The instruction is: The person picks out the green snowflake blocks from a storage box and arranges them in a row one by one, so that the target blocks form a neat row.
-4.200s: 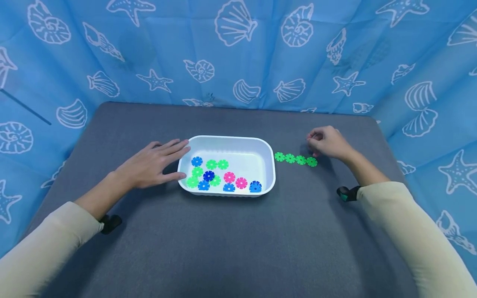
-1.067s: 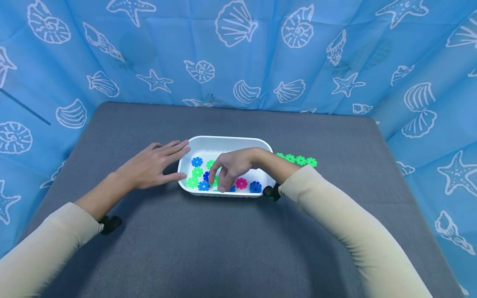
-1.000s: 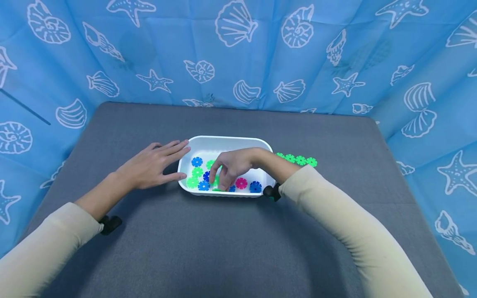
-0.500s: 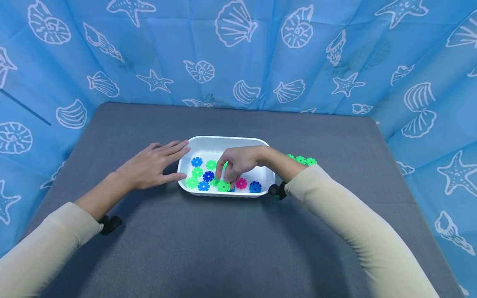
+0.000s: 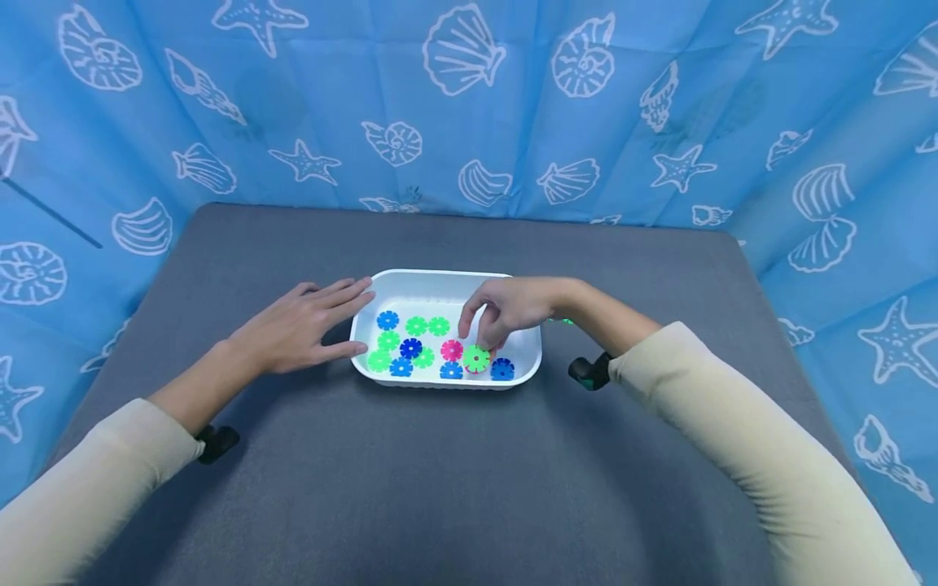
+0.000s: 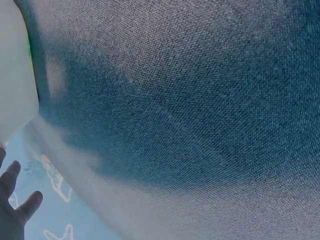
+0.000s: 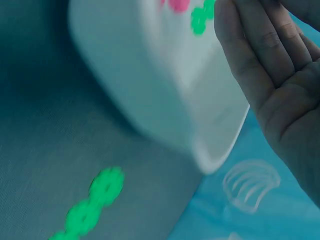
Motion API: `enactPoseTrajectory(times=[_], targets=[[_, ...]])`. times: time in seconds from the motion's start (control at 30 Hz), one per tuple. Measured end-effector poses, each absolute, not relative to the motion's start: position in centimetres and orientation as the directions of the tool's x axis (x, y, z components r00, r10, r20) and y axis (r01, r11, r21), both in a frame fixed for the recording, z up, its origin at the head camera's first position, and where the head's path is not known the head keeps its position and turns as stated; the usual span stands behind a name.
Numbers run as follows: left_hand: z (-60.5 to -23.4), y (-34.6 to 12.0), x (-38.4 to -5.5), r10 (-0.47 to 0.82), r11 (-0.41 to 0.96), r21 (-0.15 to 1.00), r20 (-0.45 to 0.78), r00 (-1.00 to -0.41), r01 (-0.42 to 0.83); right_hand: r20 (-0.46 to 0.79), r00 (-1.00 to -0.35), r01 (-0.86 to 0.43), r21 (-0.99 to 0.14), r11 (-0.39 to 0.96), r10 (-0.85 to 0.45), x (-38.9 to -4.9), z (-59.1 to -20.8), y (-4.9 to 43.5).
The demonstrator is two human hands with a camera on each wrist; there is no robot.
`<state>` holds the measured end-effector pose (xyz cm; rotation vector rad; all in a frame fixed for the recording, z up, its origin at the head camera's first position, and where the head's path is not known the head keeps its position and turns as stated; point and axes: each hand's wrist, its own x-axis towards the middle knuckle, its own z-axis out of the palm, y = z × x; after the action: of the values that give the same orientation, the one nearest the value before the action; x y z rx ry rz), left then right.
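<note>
My right hand (image 5: 515, 308) pinches a green snowflake disc (image 5: 476, 359) between thumb and fingers. It holds the disc above the right half of a white plastic tray (image 5: 425, 283), over a pink disc that is mostly covered. My left hand (image 5: 296, 327) has its fingers spread, the tips touching the tray's left rim. Inside the tray lie several green, blue and pink discs, among them a dark blue disc (image 5: 410, 348) and a pink disc (image 5: 452, 350). Right of the tray, a row of green discs (image 7: 82, 217) lies on the table; my right forearm hides most of it in the head view.
A grey cloth-covered table (image 5: 440, 472) carries the tray. Behind it and at both sides hangs a blue curtain (image 5: 337, 73) with white shell prints. A small black wrist camera (image 5: 589, 372) sits below my right cuff.
My right hand has gone from the green row into the tray and picked up a green disc there. Over the last half second it has moved right with it. My left hand stays put.
</note>
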<state>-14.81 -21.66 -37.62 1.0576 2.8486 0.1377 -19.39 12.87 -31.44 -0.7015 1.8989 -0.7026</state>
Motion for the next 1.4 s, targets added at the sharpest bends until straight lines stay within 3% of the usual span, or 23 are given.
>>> enactPoseTrajectory(times=[0.37,0.77,1.13,1.4], targets=[[-37.7,-21.6,-14.9,0.654,0.756,0.118,-0.074,-0.753,0.644,-0.554,-0.545,-0.055,-0.725,0.686,-0.63,-20.0,-30.1,20.7],[-37.7,-21.6,-14.9,0.642,0.766,0.11,-0.078,-0.763,0.634,-0.397,-0.786,-0.054,-0.719,0.693,-0.474,-19.4,-31.6,28.0],[-37.7,-21.5,-14.9,0.639,0.768,0.108,-0.081,-0.765,0.631,-0.341,-0.898,0.085,-0.755,0.65,-0.278,-18.0,-34.7,31.3],[-37.5,-21.5,-14.9,0.64,0.768,0.11,-0.086,-0.764,0.631,-0.296,-0.933,0.096,-0.75,0.654,-0.203,-17.5,-36.5,33.7]])
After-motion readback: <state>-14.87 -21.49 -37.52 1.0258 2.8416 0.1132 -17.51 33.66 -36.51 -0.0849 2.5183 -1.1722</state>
